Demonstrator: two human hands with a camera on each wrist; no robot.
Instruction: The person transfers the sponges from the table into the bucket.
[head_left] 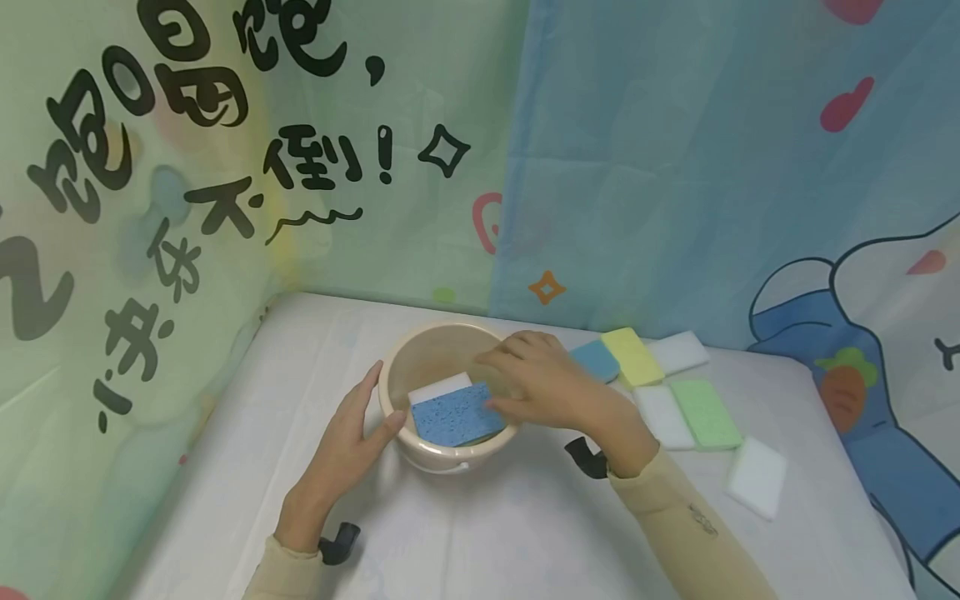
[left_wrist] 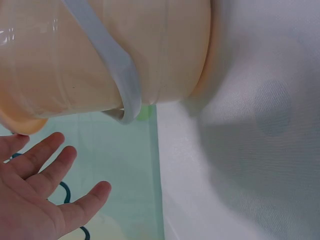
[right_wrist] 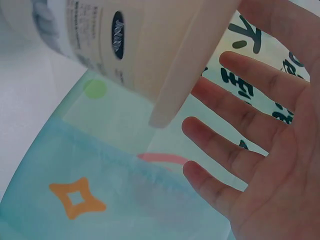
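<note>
A cream bucket (head_left: 435, 340) stands on the white-covered table, its pale handle (left_wrist: 122, 75) hanging down the side. Inside it lie a blue sponge (head_left: 453, 415) and, partly under that, a white sponge (head_left: 438, 389). My left hand (head_left: 337, 454) is at the bucket's left rim, its thumb against the edge and its other fingers spread. Over the right rim reaches my right hand (head_left: 543, 379), thumb close to the blue sponge; whether they touch I cannot tell. In the right wrist view its spread fingers (right_wrist: 230, 150) hold nothing.
Right of the bucket lie a second blue sponge (head_left: 596, 361), a yellow one (head_left: 632, 357), a green one (head_left: 705, 414) and white pads (head_left: 664, 417), (head_left: 678, 352), (head_left: 757, 477) on the table (head_left: 480, 533). Printed curtains (head_left: 637, 167) hang behind and at the left.
</note>
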